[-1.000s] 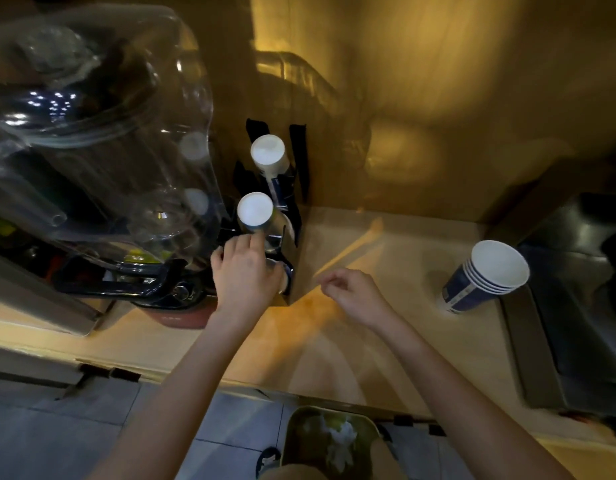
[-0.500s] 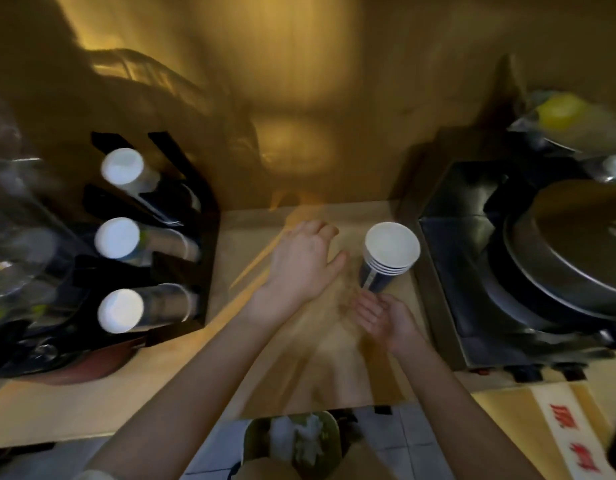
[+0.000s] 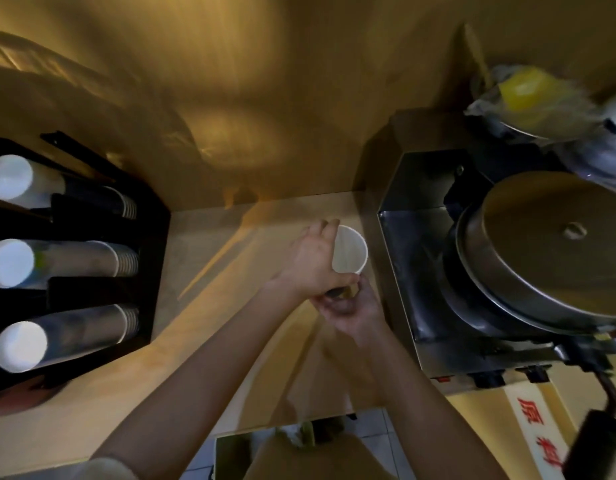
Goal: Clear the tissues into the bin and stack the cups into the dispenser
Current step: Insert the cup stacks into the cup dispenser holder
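A stack of paper cups point(image 3: 349, 249), white inside and dark blue outside, stands on the wooden counter point(image 3: 230, 306) beside the metal machine. My left hand point(image 3: 311, 265) wraps the stack's left side near the rim. My right hand point(image 3: 351, 306) cups the stack's base from below and in front. At the far left, the black cup dispenser point(image 3: 150, 244) holds three rows of cups lying on their sides. Below the counter's front edge, the bin point(image 3: 230, 452) shows crumpled tissues point(image 3: 296, 433) inside.
A steel machine point(image 3: 414, 278) with a large round lid point(image 3: 556, 251) fills the right side, close to the cups. A black handle point(image 3: 594, 441) sticks out at the bottom right. A bag with something yellow point(image 3: 528, 88) sits at the top right. The wall is just behind.
My left hand left the dispenser and crossed right to the cup stack. Both hands have closed on the stack, and my view has swung to the right.
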The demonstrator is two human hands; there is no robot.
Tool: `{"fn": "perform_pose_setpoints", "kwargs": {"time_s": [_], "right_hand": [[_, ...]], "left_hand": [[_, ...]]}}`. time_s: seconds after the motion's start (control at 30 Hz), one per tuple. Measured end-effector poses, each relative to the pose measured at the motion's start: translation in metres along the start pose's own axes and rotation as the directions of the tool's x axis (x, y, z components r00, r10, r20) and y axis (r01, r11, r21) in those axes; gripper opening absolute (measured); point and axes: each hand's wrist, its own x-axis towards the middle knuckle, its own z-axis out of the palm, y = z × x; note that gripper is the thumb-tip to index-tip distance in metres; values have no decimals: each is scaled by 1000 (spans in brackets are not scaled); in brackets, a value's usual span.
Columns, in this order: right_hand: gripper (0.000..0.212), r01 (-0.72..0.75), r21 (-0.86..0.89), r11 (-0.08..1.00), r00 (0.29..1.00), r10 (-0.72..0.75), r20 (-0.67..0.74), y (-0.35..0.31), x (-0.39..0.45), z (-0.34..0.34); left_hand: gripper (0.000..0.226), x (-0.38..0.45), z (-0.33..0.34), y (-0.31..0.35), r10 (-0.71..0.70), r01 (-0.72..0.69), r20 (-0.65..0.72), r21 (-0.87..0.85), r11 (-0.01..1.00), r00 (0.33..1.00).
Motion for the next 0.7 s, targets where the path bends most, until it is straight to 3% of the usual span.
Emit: {"fn": "perform_pose_setpoints", "kwargs": {"time_s": [0.13,0.23,0.4,0.53,0.7], "right_hand": [[48,42,-114,993,999,-41,12,-2,6,7],[55,48,-175,983,992,-26,121,-2,1,19],[61,22,-359,933,952,90,292,18,-12,48],[63,22,-512,859,929,172,328,44,-15,70],[61,37,-617,786,850,300,433,82,-22,97]], "left_hand": [[102,-9,-9,-4,-23,16,-111,-59,998,994],[103,-24,-19,-12,-50,20,-209,-145,989,977],[97,-54,-34,-30,-121,-21,-473,-283,959,873],[91,-84,-45,-51,-138,-41,-583,-284,958,801],[84,-128,-63,-81,-110,-1,-687,-159,987,719]]}}
